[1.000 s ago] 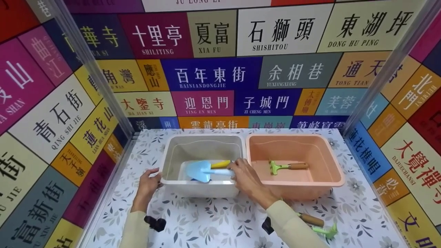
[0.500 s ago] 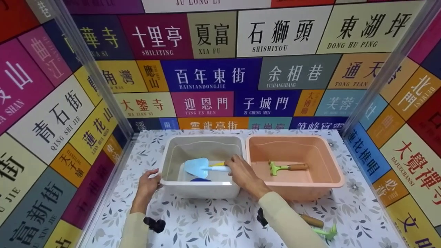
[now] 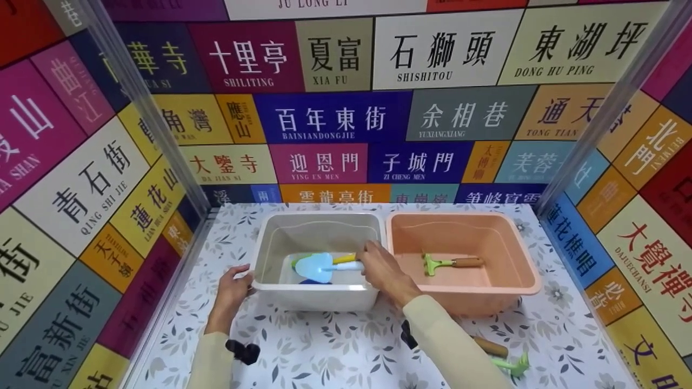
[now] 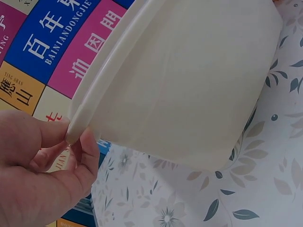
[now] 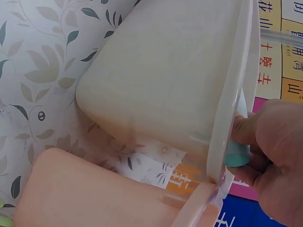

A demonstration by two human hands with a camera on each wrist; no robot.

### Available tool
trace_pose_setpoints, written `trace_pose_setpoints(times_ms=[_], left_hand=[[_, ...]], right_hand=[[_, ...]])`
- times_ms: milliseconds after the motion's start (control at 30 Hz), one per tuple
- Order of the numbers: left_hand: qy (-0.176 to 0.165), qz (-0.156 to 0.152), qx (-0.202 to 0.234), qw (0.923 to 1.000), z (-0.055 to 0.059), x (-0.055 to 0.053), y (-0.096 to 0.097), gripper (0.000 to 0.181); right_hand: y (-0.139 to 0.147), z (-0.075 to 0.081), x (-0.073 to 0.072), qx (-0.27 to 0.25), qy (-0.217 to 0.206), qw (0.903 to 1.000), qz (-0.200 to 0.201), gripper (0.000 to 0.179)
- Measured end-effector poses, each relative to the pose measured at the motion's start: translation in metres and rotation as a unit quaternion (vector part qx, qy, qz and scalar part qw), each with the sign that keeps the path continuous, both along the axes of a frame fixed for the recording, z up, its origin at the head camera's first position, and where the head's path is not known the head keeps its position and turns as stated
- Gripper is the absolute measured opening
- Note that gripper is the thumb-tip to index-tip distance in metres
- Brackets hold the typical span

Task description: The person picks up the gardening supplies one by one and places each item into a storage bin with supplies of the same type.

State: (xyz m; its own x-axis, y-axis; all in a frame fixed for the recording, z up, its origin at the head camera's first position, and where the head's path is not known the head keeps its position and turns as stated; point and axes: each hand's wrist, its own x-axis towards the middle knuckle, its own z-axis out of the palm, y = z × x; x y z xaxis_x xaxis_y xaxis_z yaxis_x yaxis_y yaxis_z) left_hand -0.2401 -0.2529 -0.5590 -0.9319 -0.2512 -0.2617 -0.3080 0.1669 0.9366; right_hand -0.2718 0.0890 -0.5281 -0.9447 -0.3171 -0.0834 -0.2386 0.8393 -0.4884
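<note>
The back wall point(image 3: 346, 102) reads SHISHITOU, SHILITING, XIA FU (under Chinese characters); the left wall point(image 3: 81, 189), QING SHI JIE.

The floral tabletop point(image 3: 346, 346) bears a white tub point(image 3: 319, 300), peach tub point(image 3: 476, 302), wooden handle point(image 3: 491, 346) and green tool head point(image 3: 519, 366).

We seem to be in a small booth: beyond the person's fingers point(image 3: 371, 256) rises a wall point(image 3: 332, 116) of coloured, lettered panels, similar side walls point(image 3: 81, 189) flank them, clear strips point(image 3: 148, 111) line the corners, and beneath the fingers spreads a leaf-patterned surface point(image 3: 319, 351).
</note>
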Motion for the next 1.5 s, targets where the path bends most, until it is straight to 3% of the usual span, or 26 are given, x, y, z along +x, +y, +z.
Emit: trace_pose_setpoints(times_ms=[167,367,467,733,967,1500], left_hand=[[-0.002,0.001,-0.004,1.0000,0.001,0.001,0.000,0.041],[-0.001,0.003,-0.001,1.0000,0.001,-0.001,0.000,0.042],[-0.005,0.005,-0.001,1.0000,0.001,-0.001,0.000,0.043],[-0.009,0.000,0.002,1.0000,0.001,-0.002,0.001,0.042],[-0.012,0.000,0.004,0.9999,0.000,-0.002,0.001,0.043],[0.001,0.002,0.010,0.9999,0.001,-0.002,0.001,0.040]], right_hand=[[-0.002,-0.002,-0.002,-0.013,-0.010,0.9998,-0.008,0.033],[-0.005,-0.008,-0.006,0.067,0.105,0.9910,0.049,0.023],[-0.006,-0.012,-0.008,0.082,0.126,0.9869,0.059,0.022],[-0.007,-0.013,-0.009,0.073,0.071,0.9940,0.042,0.028],[-0.008,-0.018,-0.008,0.041,0.082,0.9947,0.046,0.028],[-0.010,-0.019,-0.009,0.004,0.061,0.9976,0.031,0.030]])
